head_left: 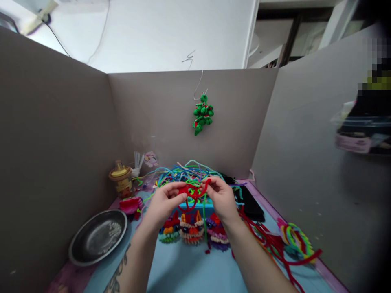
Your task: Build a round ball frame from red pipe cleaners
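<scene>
A looped red pipe cleaner (194,194) is stretched between both hands above the middle of the mat. My left hand (168,200) pinches its left side between thumb and fingers. On the other side my right hand (220,197) grips a strand whose fuzzy tip sticks up past the fingers. Below the hands stand three striped pipe-cleaner figures: a teal and orange one (170,230), a beige and orange one (191,228) and a purple and pink one (217,232). My right forearm passes close beside the last one.
Behind the hands, many coloured pipe cleaners (186,171) heap over a blue tray. Red pipe cleaners (270,240) spread at right, by a black flat item (249,205). A metal bowl (99,238) holding small pale pieces sits left. A green ornament (203,114) hangs on the grey back panel.
</scene>
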`<state>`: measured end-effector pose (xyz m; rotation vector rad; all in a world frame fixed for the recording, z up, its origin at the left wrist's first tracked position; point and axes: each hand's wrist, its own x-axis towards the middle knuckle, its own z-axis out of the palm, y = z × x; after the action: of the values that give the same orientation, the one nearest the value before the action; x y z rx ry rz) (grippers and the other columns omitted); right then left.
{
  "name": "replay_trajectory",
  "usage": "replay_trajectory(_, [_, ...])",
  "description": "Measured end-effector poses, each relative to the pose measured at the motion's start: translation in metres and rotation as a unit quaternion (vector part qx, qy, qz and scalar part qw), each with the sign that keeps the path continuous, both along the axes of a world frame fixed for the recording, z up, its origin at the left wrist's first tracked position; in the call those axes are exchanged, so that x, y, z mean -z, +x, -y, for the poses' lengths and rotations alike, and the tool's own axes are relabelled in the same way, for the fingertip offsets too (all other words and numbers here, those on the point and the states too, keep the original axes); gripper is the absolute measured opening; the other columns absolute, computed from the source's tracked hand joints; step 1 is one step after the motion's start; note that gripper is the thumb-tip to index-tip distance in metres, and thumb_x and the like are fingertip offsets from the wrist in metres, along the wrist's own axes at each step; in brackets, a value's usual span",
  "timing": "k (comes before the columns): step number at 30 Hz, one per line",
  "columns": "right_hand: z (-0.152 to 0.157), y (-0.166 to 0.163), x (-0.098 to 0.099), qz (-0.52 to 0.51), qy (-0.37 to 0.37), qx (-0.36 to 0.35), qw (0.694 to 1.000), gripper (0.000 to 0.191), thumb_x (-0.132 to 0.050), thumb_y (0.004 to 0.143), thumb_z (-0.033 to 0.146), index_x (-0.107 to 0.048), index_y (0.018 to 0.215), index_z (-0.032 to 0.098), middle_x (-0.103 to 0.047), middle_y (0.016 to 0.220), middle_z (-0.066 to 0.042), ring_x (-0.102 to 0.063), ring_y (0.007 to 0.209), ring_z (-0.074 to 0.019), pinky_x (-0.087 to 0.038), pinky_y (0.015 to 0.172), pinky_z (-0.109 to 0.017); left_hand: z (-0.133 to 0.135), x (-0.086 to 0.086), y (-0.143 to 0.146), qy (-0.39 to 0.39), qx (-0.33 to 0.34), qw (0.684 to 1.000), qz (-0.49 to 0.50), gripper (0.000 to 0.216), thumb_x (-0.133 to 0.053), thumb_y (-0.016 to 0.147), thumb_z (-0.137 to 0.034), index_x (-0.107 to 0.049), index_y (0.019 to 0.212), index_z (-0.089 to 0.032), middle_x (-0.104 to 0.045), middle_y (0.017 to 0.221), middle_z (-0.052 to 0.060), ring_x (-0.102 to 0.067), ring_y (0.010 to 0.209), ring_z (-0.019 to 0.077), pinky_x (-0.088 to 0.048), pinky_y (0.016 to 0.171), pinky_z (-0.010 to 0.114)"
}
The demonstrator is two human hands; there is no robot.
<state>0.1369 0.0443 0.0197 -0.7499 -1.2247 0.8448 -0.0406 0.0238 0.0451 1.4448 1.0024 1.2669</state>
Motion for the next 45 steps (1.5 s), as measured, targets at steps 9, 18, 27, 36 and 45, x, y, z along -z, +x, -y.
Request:
replay_trajectory(9, [0.000, 0.000, 0.000, 0.026, 0.006, 0.006, 1.000, 0.010, -0.065, 0.072, 0.030, -0.063, 0.073, 0.021, -0.059, 0.068, 0.000, -0.054, 0.063, -0.0151, -0.045, 0.060, -0.027, -0.001, 0.001, 0.001, -0.010, 0.027, 1.000, 0.003, 0.037, -0.073, 0.067, -0.026, -0.067, 0.101, -0.015, -0.069, 0.073, 0.003, -0.061, 0.064, 0.0140, -0.046, 0.062, 0.025])
replay_trajectory(18, [0.010, -0.008, -0.012, 0.015, -0.076, -0.105, 0.991, 0.021, -0.074, 0.063, 0.033, -0.061, 0.072, 0.019, -0.060, 0.063, 0.002, -0.056, 0.060, -0.0134, -0.047, 0.057, -0.025, 0.001, 0.000, 0.003, 0.014, 0.024, 1.000, 0.015, 0.035, -0.073, 0.068, -0.025, -0.067, 0.100, -0.015, -0.071, 0.079, 0.004, -0.063, 0.069, 0.0142, -0.048, 0.065, 0.025])
replay_trajectory(27, [0.027, -0.019, -0.017, 0.053, -0.055, -0.122, 0.990, 0.076, -0.071, 0.064, 0.019, -0.038, 0.131, 0.029, -0.058, 0.088, 0.001, -0.052, 0.056, -0.0082, -0.043, 0.051, -0.021, 0.001, -0.001, 0.011, 0.025, -0.055, 0.996, 0.066, 0.041, -0.075, 0.064, -0.028, -0.066, 0.101, -0.014, -0.072, 0.090, 0.007, -0.066, 0.081, 0.0193, -0.052, 0.072, 0.029])
replay_trajectory(36, [0.026, -0.029, 0.001, 0.175, 0.019, 0.025, 0.984, 0.062, -0.072, 0.069, 0.030, -0.041, 0.122, 0.023, -0.056, 0.110, -0.008, -0.055, 0.103, -0.0236, -0.044, 0.086, -0.037, 0.000, 0.008, 0.024, 0.046, -0.120, 0.988, 0.079, 0.039, -0.072, 0.068, -0.027, -0.065, 0.104, -0.014, -0.070, 0.081, 0.004, -0.063, 0.074, 0.0151, -0.049, 0.069, 0.025])
replay_trajectory(45, [0.026, -0.033, 0.000, 0.190, 0.067, 0.073, 0.977, 0.003, -0.054, 0.083, 0.024, -0.052, 0.085, 0.022, -0.058, 0.085, -0.002, -0.055, 0.081, -0.0181, -0.043, 0.074, -0.030, 0.000, 0.009, 0.027, 0.043, -0.114, 0.989, 0.084, 0.035, -0.071, 0.068, -0.024, -0.065, 0.101, -0.013, -0.068, 0.077, 0.002, -0.061, 0.071, 0.0142, -0.047, 0.066, 0.023])
